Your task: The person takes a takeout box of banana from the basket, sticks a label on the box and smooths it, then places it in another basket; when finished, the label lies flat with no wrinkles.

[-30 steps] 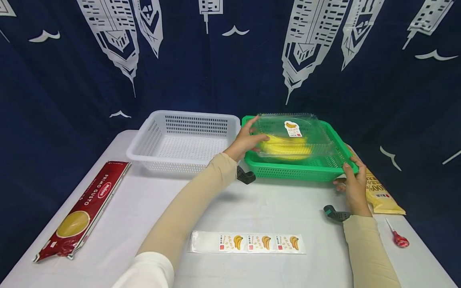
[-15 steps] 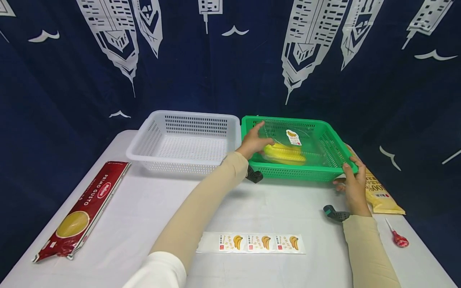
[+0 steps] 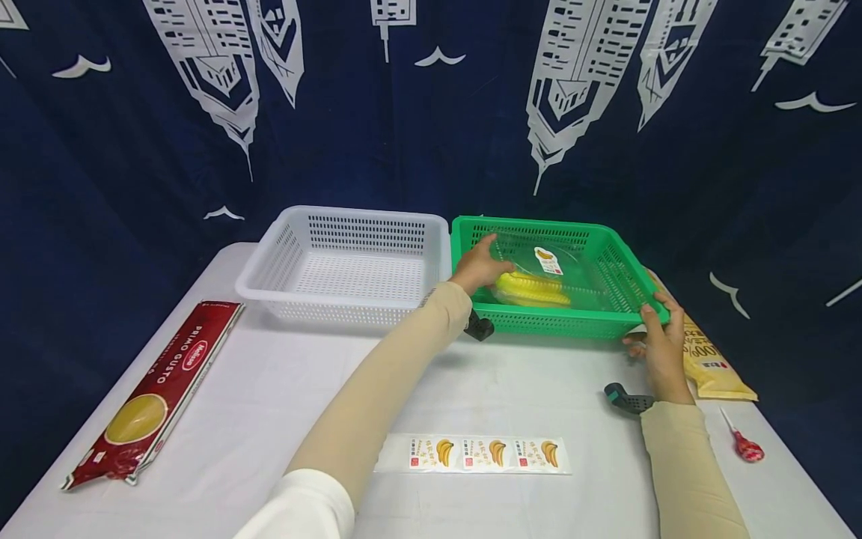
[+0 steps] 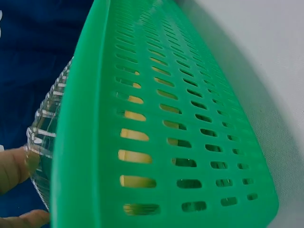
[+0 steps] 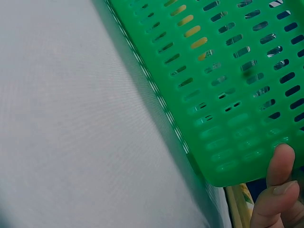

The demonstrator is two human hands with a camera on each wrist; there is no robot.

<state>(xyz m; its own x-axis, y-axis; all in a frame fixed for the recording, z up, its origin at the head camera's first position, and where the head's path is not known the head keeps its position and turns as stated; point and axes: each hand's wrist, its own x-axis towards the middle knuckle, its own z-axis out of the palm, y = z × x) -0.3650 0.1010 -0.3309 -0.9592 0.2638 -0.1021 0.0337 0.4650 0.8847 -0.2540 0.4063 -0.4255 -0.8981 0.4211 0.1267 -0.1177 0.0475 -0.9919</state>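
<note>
A clear plastic clamshell container (image 3: 584,278) with yellow bananas (image 3: 534,290) inside and a banana sticker (image 3: 548,260) on its lid lies within the green basket (image 3: 559,326). My left hand (image 3: 478,266) grips the container's left end, thumb toward the front. In the left wrist view, fingertips (image 4: 13,168) touch the ribbed clear edge beyond the basket's rim. With my right hand (image 3: 663,348) I hold the basket's front right corner; the right wrist view shows thumb and finger (image 5: 281,164) against it. The container's underside is hidden by the basket wall.
Left of the green basket stands a white basket (image 3: 343,311). A red pasta packet (image 3: 161,389) lies far left. Banana stickers (image 3: 485,455) lie on a strip in front. On the right are a yellow bag (image 3: 717,370) and a red lollipop (image 3: 747,449).
My left hand has moved slightly right and lowered the container from above the green basket down into it. The right hand has stayed at the basket's corner.
</note>
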